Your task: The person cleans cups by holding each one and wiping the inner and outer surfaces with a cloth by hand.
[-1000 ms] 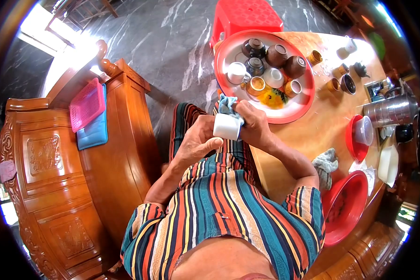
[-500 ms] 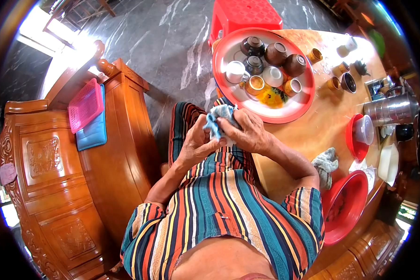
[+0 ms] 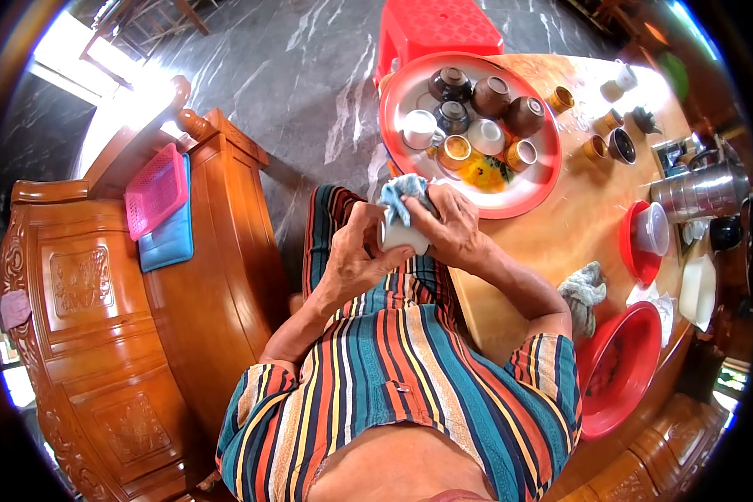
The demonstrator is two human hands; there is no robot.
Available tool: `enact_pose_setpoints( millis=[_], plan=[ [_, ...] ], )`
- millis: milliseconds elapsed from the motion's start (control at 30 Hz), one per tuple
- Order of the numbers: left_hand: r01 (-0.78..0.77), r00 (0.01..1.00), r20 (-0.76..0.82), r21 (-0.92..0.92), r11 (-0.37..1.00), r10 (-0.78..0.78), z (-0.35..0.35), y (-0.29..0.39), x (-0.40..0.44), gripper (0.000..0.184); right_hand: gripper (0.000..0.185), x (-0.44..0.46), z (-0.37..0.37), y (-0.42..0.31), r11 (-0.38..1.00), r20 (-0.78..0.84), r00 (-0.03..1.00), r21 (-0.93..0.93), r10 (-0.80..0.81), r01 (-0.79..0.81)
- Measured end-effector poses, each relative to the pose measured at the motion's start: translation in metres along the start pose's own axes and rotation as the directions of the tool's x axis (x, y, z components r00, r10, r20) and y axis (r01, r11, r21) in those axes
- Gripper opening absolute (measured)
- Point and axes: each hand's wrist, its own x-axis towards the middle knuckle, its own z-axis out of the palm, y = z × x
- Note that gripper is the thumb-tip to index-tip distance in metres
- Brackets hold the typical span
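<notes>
Above my lap, my left hand point(image 3: 356, 251) is closed around a white cup point(image 3: 404, 238). My right hand point(image 3: 449, 227) grips a bluish-white cloth point(image 3: 406, 194) and presses it against the cup's far side. Part of the cup is covered by the cloth and my fingers. Just beyond my hands lies a round red-rimmed tray point(image 3: 523, 203) on the table. Several cups stand on it, among them a white cup with a handle point(image 3: 421, 130), dark brown cups point(image 3: 491, 96) and an orange-brown cup point(image 3: 455, 151).
On the wooden table point(image 3: 552, 243) are a crumpled grey cloth point(image 3: 584, 289), a red basin point(image 3: 623, 368), a metal kettle point(image 3: 701, 197) and several small cups. A red stool point(image 3: 443, 29) stands behind the tray. At left, a wooden bench point(image 3: 201, 276) holds a pink basket point(image 3: 155, 192).
The cloth has shifted up toward the cup's far side, and the white cup now shows between my hands. Both hands stay above my lap.
</notes>
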Motion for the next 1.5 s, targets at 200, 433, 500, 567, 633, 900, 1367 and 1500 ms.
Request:
enact_pose_setpoints(
  millis=[200,433,500,567,633,900,1367,1500],
  plan=[
    [0.289,0.955,0.213,-0.519,0.804,-0.206,-0.006,0.002,0.002,0.049,0.054,0.009,0.001,-0.001,0.922,-0.107,0.955,0.251,-0.275,0.294],
    [0.111,0.983,0.17,-0.278,0.954,-0.065,-0.002,0.002,-0.001,0.073,0.051,0.002,0.005,-0.005,0.924,-0.056,0.997,0.381,0.057,-0.031],
    [-0.043,0.996,0.079,-0.048,0.998,0.046,0.001,0.0,-0.001,0.083,0.042,0.002,0.005,-0.005,0.836,0.026,0.94,0.449,0.34,-0.315],
    [-0.265,0.963,0.045,0.31,0.913,0.265,-0.005,0.009,0.0,0.081,0.037,0.005,0.006,-0.004,0.688,0.11,0.863,0.559,0.493,-0.464],
    [-0.369,0.923,0.053,0.395,0.841,0.38,-0.008,0.007,0.003,0.079,0.036,-0.003,0.018,0.009,0.513,0.229,0.826,0.69,0.516,-0.511],
    [-0.31,0.951,0.087,0.219,0.925,0.298,-0.019,0.011,0.007,0.062,0.016,-0.003,0.015,-0.001,-0.063,0.616,0.73,0.775,0.296,-0.628],
    [0.099,0.994,0.07,-0.196,0.976,-0.086,-0.014,0.012,0.002,0.048,0.031,-0.006,0.008,-0.004,0.888,0.141,0.936,0.297,0.321,-0.35],
    [0.093,0.995,0.062,-0.345,0.934,-0.077,-0.01,0.011,0.004,0.044,0.038,-0.005,0.005,-0.004,0.968,0.077,0.986,0.193,0.151,-0.163]
  ],
)
